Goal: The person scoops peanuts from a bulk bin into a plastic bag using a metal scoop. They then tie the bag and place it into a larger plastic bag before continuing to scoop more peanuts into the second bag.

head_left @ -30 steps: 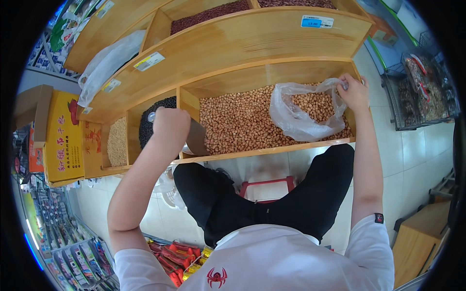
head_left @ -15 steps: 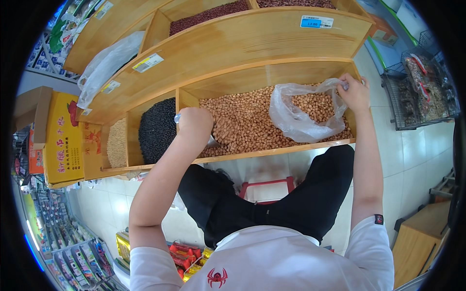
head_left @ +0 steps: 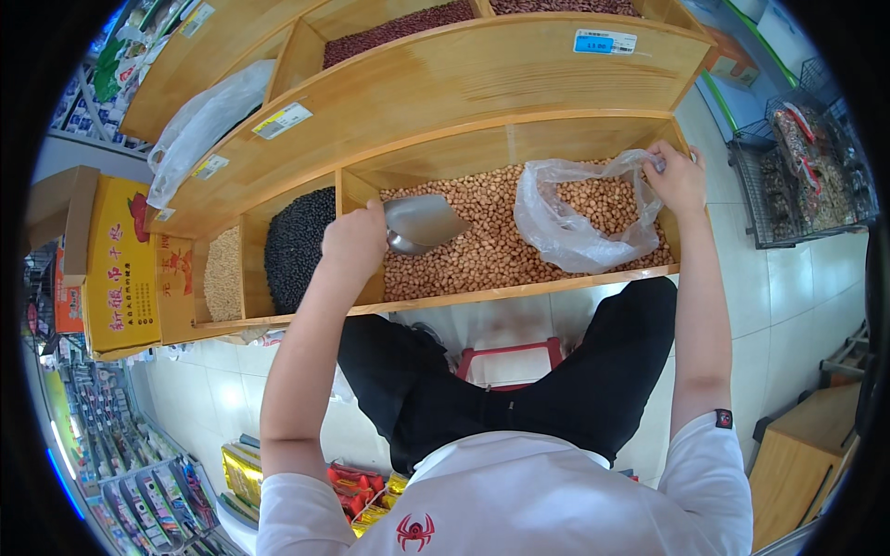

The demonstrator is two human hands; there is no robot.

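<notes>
My left hand (head_left: 357, 239) is closed round the handle of a metal scoop (head_left: 426, 222), whose bowl lies over the left end of the peanuts (head_left: 454, 264). The scoop's visible inside shows bare metal. At the compartment's right end, my right hand (head_left: 680, 181) pinches the rim of a clear plastic bag (head_left: 547, 218). The bag rests on the peanuts with its mouth spread wide, and peanuts show through or inside it; I cannot tell which.
Left of the peanuts, the wooden bin (head_left: 519, 139) holds black beans (head_left: 301, 246) and pale grain (head_left: 222, 278). Dark red beans (head_left: 399, 32) lie in the upper tier. A yellow carton (head_left: 120, 264) stands at the left, wire baskets (head_left: 788, 218) at the right, a red stool (head_left: 510, 350) below.
My left hand has shifted left and turned, bringing the scoop's bowl into full view above the peanuts. My right hand and the bag have stayed in place.
</notes>
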